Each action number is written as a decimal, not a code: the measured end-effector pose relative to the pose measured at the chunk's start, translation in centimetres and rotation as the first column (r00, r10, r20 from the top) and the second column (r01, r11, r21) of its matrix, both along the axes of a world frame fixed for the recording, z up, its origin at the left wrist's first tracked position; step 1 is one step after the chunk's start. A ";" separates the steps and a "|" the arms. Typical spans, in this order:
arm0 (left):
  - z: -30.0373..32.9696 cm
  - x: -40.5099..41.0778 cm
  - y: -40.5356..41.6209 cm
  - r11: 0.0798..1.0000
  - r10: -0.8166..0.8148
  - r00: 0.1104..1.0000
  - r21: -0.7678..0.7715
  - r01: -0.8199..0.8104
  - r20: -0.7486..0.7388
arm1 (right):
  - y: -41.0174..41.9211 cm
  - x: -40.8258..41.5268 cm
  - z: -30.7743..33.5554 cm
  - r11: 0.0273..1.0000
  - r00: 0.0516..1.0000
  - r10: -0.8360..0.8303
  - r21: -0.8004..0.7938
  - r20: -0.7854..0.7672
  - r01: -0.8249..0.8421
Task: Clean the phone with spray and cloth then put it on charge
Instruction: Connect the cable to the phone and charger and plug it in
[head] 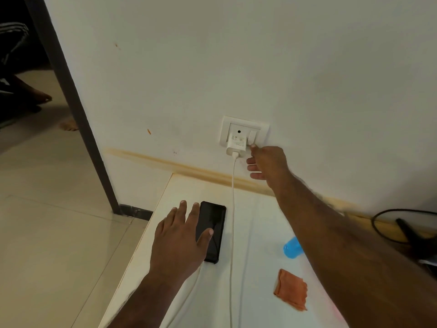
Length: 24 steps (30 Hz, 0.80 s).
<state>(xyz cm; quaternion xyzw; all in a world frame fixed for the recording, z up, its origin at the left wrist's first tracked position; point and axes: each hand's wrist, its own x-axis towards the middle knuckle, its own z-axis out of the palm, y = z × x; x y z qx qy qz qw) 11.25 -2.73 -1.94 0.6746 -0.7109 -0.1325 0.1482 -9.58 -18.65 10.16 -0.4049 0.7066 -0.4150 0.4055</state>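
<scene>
White table (255, 223) | phone (214, 229) half-hidden (left hand (178, 242)) | spray (292, 247) mostly hidden

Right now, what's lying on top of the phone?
The left hand rests flat over the phone, fingers covering its left edge and lower corner. Whether the white cable is plugged in is hidden.

white table (255, 209), black phone (214, 223), orange cloth (292, 288), white cable (233, 233)

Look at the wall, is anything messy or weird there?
Yes. A yellowish-brown stain streaks along the wall just above the white table, passing under the socket plate. Two small orange marks dot the wall further left. Nothing looks spilled or broken.
</scene>
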 end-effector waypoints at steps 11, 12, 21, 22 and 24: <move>-0.6 0.1 0.0 0.998 0.015 1.000 0.065 -0.016 0.018 | -1.4 0.4 -0.8 0.991 0.947 -0.078 -0.131 -0.310 0.039; -0.6 0.1 0.0 0.998 0.015 1.000 0.066 -0.016 0.019 | -1.5 0.4 -0.8 0.990 0.939 -0.084 -0.137 -0.334 0.040; 0.1 -0.1 0.0 0.999 0.006 1.000 0.038 -0.006 0.013 | 0.6 -0.4 -0.7 0.986 0.919 0.031 -0.136 -0.393 -0.091; 0.3 -0.1 0.1 1.000 0.005 1.000 0.024 -0.006 0.015 | 1.3 -0.6 -0.8 0.983 0.894 0.065 -0.127 -0.443 -0.134; 0.7 -0.1 0.2 1.000 0.001 1.000 0.003 -0.001 0.017 | 3.4 -0.9 -1.0 0.969 0.803 0.137 -0.089 -0.580 -0.230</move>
